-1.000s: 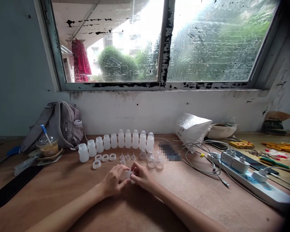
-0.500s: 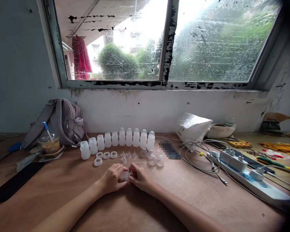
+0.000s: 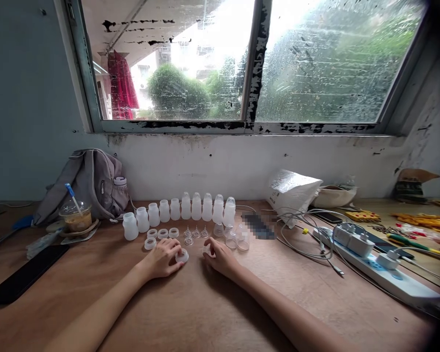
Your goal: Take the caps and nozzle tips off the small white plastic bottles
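Note:
My left hand (image 3: 165, 256) is closed on a white bottle collar ring (image 3: 182, 255), its fingers at the rim, low over the table. To its right, my right hand (image 3: 220, 256) pinches a small clear piece (image 3: 207, 250), mostly hidden by the fingers; it may be a silicone nipple. Just beyond my hands lie several loose collar rings (image 3: 173, 232) and several clear nipples (image 3: 195, 231). Clear domed caps (image 3: 243, 243) lie to the right. Behind them runs a curved row of frosted baby bottles: open ones (image 3: 131, 227) at left, capped ones (image 3: 229, 212) at right.
A grey backpack (image 3: 91, 186) and an iced drink cup (image 3: 76, 217) stand at left, with a black flat slab (image 3: 25, 274) nearer. At right are a white bag (image 3: 295, 193), coiled cables (image 3: 300, 244) and a power strip (image 3: 381, 274) with plugs.
My hands were together around a clear ribbed piece. They have moved apart: the left has shifted left with a collar ring, the right slightly right with a small clear piece.

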The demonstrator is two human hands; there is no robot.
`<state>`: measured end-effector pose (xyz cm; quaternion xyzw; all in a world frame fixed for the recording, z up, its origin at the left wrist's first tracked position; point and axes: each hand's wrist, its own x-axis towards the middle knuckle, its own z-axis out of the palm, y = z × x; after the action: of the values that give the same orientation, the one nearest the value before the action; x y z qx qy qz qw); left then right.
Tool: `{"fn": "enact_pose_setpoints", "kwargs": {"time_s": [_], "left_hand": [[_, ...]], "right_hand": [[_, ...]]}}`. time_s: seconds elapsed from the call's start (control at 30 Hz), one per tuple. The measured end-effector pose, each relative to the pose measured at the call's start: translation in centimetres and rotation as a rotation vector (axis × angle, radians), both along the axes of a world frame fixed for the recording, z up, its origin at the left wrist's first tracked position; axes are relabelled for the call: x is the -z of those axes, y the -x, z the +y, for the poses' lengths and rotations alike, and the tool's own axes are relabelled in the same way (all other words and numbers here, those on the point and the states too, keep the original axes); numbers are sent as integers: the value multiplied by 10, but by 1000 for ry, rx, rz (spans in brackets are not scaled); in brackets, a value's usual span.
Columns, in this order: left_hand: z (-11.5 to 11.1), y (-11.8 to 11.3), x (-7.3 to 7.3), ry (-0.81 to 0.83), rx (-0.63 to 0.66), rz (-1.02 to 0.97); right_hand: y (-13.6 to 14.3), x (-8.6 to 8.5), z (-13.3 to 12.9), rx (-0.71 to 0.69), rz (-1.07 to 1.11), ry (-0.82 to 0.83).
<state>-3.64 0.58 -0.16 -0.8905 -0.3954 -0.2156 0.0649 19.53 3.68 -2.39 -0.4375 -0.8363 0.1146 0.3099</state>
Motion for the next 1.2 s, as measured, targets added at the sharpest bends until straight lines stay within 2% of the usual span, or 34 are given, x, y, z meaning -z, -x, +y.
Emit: {"fn": "enact_pose_setpoints", "kwargs": {"time_s": [0.1,0.2,0.37,0.47,0.83,1.2], "left_hand": [[9,14,2,-29,-67,8],[16,25,3,-58,-131,27],[24,41,4,-93,-245,14],[27,49,5,-97,-294,-2],[29,53,7,-71,-280,-43],[41,57,27,-21,-353,-54]], "right_hand": [[-3,8,11,52,0,17],[-2,13,15,23,46,10],[0,10,12,-43,133,11],[0,7,9,-44,74,-3],[4,6,2,-65,-128,-40],[5,10,2,21,-252,-42]]}}
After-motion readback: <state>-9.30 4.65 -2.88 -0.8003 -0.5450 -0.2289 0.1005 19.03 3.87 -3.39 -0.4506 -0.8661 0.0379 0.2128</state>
